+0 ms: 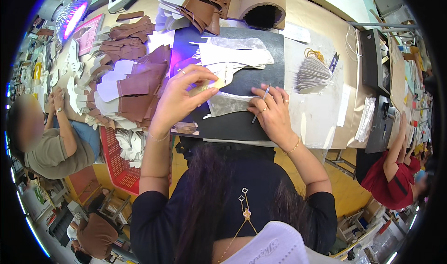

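Observation:
On a black board lie pale, curved cut pieces, with loose string-like ends at their left. My left hand is over the left part of these pieces, its thumb and forefinger closed around a small yellowish piece. In my right hand a thin pen-like stick is held aslant between the fingers. Under the right fingertips is a grey mottled piece with a flared left end; its right end is partly covered by that hand.
Brown and white cut pieces are stacked left of the board. Behind it stand another stack and a cardboard tube. To the right are fanned grey pieces and small snips. A red basket stands lower left; people sit at both sides.

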